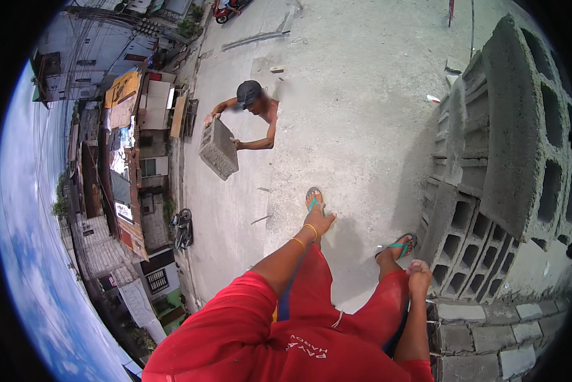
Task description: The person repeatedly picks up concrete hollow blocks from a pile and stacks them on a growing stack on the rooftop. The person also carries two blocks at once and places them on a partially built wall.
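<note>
My left hand (320, 221) hangs above my left sandalled foot, a yellow band at its wrist. Its thumb stands apart from the palm; the other fingers are mostly hidden, and I see nothing held. Beside my right thigh, my right hand (419, 278) has its fingers curled in, with no object showing in it. The nearest things to it are stacked hollow concrete blocks (512, 130) on my right, which it does not touch. Ahead and to the left, a co-worker (270, 113) in a dark cap grips one tilted hollow concrete block (219, 149) with both hands.
Under my feet is pale, dusty concrete paving (356, 127). More blocks (483, 340) lie at the lower right. A small rubble piece (277, 69) sits beyond the co-worker. Houses (136, 165) line the left, with a parked motorcycle (183, 229) near them and a red one (225, 9) far off.
</note>
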{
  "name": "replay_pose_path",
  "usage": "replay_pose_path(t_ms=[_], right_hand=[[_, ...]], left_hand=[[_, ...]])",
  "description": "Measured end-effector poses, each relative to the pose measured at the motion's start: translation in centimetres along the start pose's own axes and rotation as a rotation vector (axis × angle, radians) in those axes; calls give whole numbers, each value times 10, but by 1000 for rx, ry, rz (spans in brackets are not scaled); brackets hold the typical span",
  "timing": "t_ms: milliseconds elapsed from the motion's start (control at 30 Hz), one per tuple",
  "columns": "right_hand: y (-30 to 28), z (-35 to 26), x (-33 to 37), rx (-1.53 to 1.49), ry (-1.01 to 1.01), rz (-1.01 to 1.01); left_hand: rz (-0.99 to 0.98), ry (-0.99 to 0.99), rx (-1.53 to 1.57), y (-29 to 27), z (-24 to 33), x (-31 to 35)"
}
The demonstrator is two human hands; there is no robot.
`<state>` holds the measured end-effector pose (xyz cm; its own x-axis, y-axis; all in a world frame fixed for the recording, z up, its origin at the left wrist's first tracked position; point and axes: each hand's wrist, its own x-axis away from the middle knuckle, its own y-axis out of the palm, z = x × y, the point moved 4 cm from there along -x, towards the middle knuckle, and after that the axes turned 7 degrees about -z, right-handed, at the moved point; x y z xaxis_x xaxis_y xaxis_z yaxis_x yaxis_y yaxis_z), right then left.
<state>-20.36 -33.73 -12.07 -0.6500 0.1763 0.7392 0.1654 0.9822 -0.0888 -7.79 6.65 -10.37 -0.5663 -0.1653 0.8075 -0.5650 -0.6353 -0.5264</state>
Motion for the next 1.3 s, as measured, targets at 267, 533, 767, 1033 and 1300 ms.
replay_pose_path(t_ms=[267, 533, 767, 1033, 1300], right_hand=[[249, -20, -21, 354, 156, -360], [440, -67, 29, 223, 310, -593], [436, -65, 20, 145, 417, -480], [368, -56, 20, 344, 342, -441], [434, -179, 48, 761, -633, -593]], left_hand=[[1106, 43, -418, -378, -159, -22], [118, -420, -205, -434, -171, -123], [158, -406, -239, -370, -218, -87], [79, -213, 67, -375, -295, -9], [-334, 102, -420, -290, -142, 158]])
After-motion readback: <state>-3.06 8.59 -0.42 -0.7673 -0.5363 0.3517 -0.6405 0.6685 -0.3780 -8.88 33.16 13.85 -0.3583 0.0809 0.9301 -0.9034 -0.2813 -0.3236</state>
